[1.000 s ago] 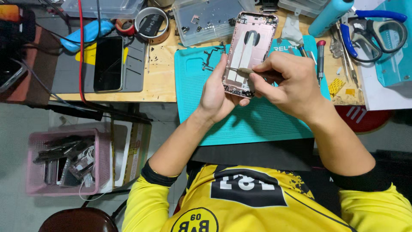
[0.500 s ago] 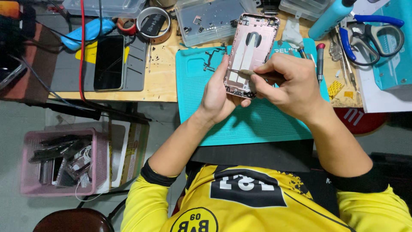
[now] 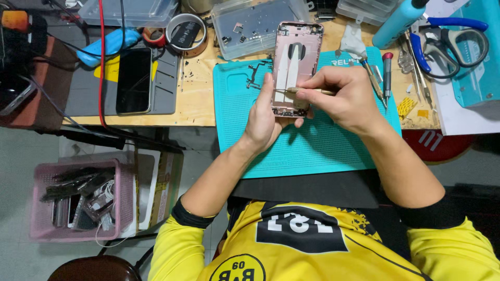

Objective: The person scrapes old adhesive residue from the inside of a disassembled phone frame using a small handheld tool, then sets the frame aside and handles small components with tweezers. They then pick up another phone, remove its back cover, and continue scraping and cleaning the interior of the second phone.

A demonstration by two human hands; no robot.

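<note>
A pink phone housing [image 3: 296,67], opened with its inside facing up, is held above a teal repair mat [image 3: 312,140] on the wooden worktop [image 3: 195,99]. Its lower left edge is gripped by the left hand [image 3: 263,117], whose fingers are closed around it. A thin wooden-handled tool [image 3: 304,91] is pinched in the closed fingers of the right hand [image 3: 344,96], its tip laid on the housing's lower part. A dark smartphone [image 3: 134,79] lies well apart to the left, and blue-handled scissors [image 3: 450,39] at the far right.
</note>
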